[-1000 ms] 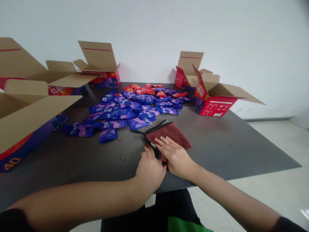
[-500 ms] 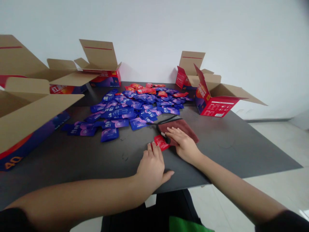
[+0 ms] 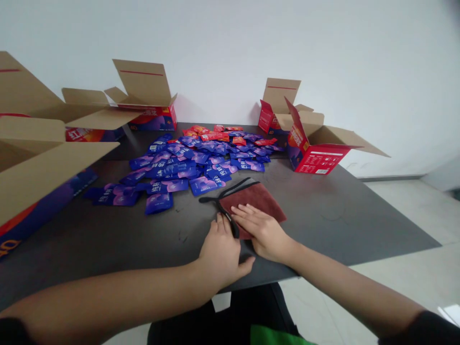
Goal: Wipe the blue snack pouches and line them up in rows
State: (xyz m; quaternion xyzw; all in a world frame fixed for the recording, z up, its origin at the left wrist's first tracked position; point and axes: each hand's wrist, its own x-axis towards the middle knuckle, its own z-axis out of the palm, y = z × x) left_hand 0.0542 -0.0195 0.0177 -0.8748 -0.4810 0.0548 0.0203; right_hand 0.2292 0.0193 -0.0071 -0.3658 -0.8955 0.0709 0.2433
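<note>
A brown-red cloth pouch or folded cloth (image 3: 260, 199) with black edging, a grey corner and a black loop lies flat near the front of the table. My right hand (image 3: 264, 230) rests on it, palm down, fingers stretched out and touching its surface. At its near left edge, my left hand (image 3: 221, 247) presses its fingertips down by the black trim, with the thumb spread apart. The left fingertips are partly covered, and I cannot see what lies beneath them. Just beyond the cloth spreads a heap of blue-purple sachets (image 3: 172, 167).
Several red sachets (image 3: 212, 136) lie at the back of the heap. Open cartons flank it: a near-left carton (image 3: 43, 211), a back-left carton (image 3: 154, 120) and a right carton (image 3: 319, 160), with more behind. A wall (image 3: 223, 57) rises behind the dark table (image 3: 359, 215).
My right hand has slid the cloth left and toward me, up to my left hand. The red sachet that showed by my left fingertips is now hidden. The view has shifted slightly.
</note>
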